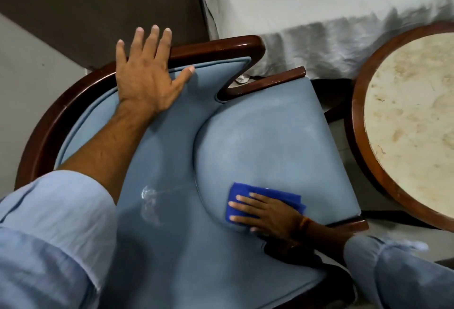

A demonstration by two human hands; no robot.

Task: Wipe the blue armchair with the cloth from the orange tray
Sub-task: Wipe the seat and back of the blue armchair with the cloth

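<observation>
The blue armchair (260, 136) fills the middle of the head view, with light blue upholstery and a dark wooden frame. A folded dark blue cloth (248, 193) lies on the near part of the seat cushion. My right hand (267, 213) presses flat on the cloth, fingers spread toward the left. My left hand (147, 73) rests open on the chair's curved back, fingers over the wooden top rail. The orange tray is not in view.
A round side table (405, 117) with a pale marbled top and wooden rim stands to the right of the chair. A white draped sheet (319, 26) hangs behind the chair. A dark panel (86, 9) is at the upper left.
</observation>
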